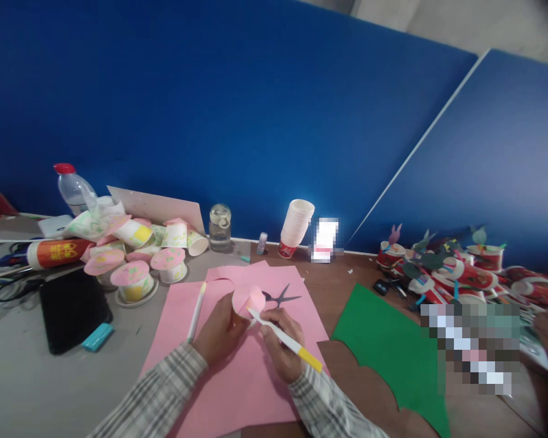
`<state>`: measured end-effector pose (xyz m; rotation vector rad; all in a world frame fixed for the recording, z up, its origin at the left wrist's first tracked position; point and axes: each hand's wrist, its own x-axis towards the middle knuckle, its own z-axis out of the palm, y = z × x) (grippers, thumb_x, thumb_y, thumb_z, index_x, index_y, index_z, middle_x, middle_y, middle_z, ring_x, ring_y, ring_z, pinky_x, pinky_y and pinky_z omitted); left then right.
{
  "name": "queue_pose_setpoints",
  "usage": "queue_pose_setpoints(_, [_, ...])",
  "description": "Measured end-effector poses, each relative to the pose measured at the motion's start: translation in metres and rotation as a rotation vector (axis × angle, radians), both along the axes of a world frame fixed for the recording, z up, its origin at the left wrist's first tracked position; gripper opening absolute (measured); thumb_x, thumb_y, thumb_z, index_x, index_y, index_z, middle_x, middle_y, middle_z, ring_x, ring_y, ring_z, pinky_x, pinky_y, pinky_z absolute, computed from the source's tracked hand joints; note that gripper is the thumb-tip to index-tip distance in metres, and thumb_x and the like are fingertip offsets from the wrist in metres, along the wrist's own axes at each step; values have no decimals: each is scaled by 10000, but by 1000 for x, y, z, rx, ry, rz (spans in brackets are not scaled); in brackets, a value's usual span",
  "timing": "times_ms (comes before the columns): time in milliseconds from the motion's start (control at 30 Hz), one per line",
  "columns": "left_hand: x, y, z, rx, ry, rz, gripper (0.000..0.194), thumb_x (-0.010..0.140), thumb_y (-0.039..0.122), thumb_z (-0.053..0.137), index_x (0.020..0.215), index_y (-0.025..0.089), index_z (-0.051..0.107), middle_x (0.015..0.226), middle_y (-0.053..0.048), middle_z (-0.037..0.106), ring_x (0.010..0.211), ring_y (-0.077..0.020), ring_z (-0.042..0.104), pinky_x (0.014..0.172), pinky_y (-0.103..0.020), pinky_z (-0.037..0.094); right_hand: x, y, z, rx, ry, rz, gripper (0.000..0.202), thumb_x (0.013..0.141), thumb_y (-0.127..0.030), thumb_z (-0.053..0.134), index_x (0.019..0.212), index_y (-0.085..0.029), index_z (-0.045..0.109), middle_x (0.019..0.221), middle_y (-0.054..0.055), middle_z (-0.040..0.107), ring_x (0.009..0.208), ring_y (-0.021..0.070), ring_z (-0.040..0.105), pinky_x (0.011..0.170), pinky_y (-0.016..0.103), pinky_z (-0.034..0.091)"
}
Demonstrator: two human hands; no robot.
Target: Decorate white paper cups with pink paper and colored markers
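We are noting the left hand clamping its fingers on a round pink paper piece, seemingly light, creasable, best edge-held, above a broad pink paper sheet, the right hand gripping a white-and-yellow marker.

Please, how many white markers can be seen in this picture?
2: one white marker in the right hand, the other marker lying on the pink paper beside the left hand. Others may be hidden.

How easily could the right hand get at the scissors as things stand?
Probably yes: the scissors lie just beyond the right hand, blades uncovered. However, the marker it holds probably needs putting down first.
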<state>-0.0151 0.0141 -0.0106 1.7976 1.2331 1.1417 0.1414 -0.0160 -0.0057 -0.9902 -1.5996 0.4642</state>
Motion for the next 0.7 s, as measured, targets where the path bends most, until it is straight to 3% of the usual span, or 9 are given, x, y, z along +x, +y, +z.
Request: queue_pose_setpoints(700, [-1, 0, 0, -7, 46, 14, 345, 650, 220, 580, 988, 249, 523, 954, -9, 609, 874, -209, 558, 758, -332, 494, 1, 1, 0, -15, 10, 12, 107, 742, -258, 576, 794, -222, 662, 644, -18, 634, 527, 142, 572, 493, 225, 469])
